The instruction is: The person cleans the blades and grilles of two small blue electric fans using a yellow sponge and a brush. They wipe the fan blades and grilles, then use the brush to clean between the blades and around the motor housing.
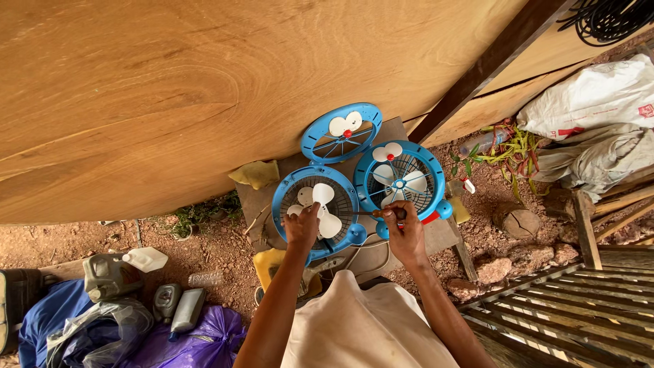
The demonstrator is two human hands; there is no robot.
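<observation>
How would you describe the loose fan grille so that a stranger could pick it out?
Start at the big plywood wall. Against its foot lies a small wooden board carrying blue fan parts. The loose grille is farthest from the person, and unlike both fans, it has no white blades.

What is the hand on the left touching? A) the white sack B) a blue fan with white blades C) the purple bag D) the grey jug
B: the left hand rests on the blue fan with white blades on the small table, while the right hand holds a thin tool beside the second blue fan.
</observation>
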